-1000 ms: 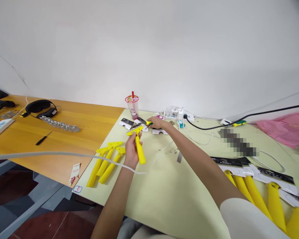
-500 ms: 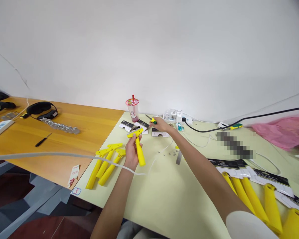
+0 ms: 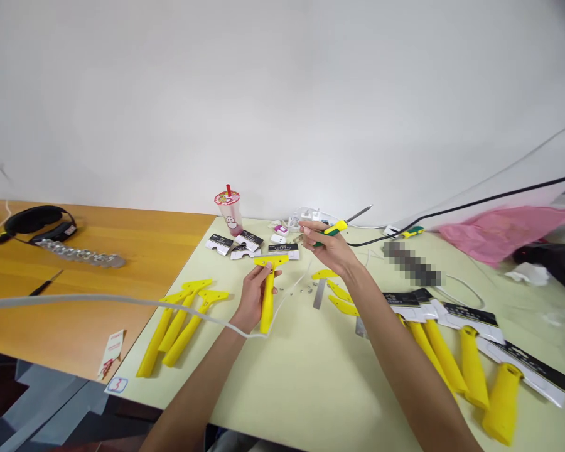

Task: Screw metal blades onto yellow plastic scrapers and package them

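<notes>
My left hand [image 3: 253, 297] is closed around the handle of a yellow T-shaped scraper [image 3: 267, 301], its wide head turned up and away from me. In my right hand [image 3: 332, 251] is a screwdriver [image 3: 335, 228] with a green and yellow handle; its metal shaft points up and to the right, away from the scraper. Small screws [image 3: 310, 290] lie scattered on the table between my hands. A flat metal blade [image 3: 319, 294] and several yellow head plates [image 3: 343, 307] rest beside my right forearm, which partly covers them.
Yellow scrapers [image 3: 182, 326] lie together at left. Loose yellow handles [image 3: 474, 367] and black-and-white packets [image 3: 471, 319] are at right. A lidded drink cup [image 3: 232, 216] stands at the back, near a power strip [image 3: 306, 218]. A white cable [image 3: 122, 300] crosses in front of my left wrist.
My right hand has moved right, away from the packets at the back, and the screwdriver's shaft has swung from pointing left to pointing up-right. The scraper has shifted right and turned in my left hand.
</notes>
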Tool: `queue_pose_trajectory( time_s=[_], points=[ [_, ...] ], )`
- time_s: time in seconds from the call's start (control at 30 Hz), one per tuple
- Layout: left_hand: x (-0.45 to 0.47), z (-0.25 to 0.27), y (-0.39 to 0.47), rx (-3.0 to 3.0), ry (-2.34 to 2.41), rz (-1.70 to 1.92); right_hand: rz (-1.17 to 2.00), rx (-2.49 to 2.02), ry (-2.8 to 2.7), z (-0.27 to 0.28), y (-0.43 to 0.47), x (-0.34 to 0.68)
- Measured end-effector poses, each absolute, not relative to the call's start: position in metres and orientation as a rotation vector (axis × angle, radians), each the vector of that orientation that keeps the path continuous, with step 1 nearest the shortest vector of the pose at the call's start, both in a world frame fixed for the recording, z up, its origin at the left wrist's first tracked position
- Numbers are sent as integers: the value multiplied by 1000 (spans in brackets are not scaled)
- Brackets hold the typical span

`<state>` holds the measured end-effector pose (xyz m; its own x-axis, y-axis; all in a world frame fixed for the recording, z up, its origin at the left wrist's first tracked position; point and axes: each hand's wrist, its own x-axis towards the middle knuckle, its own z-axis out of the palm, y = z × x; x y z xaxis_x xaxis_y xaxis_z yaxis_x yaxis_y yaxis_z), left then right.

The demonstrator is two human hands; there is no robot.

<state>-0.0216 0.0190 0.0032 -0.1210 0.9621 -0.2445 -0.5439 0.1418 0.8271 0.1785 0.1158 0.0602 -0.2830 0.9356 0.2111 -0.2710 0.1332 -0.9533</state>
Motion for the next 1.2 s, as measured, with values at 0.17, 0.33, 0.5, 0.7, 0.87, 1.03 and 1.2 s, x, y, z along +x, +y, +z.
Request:
queue_pose_trajectory(
  time_s=[0.17, 0.33, 0.5, 0.7, 0.87, 1.03, 1.2],
  points=[
    [-19, -13, 24, 602, 994, 1322, 1508, -715, -1179, 66, 114, 189],
    [-19, -29, 26, 528, 957, 1298, 1515, -753, -1213, 57, 115, 188],
    [-23, -30, 27, 498, 923, 1300, 1403, -841, -1452, 46, 114, 181],
    [-25, -27, 25, 512, 931, 1287, 1183, -901, -1745, 49, 108, 177],
    [-24, -24, 23, 514, 938, 1298, 741, -772, -1692, 69, 95, 179],
    [-23, -20, 24, 489, 934, 1311, 197, -607, -1638, 92, 81, 186],
    [-23, -20, 25, 478, 945, 1301, -43, -595, -1610, 100, 76, 194]
  ],
)
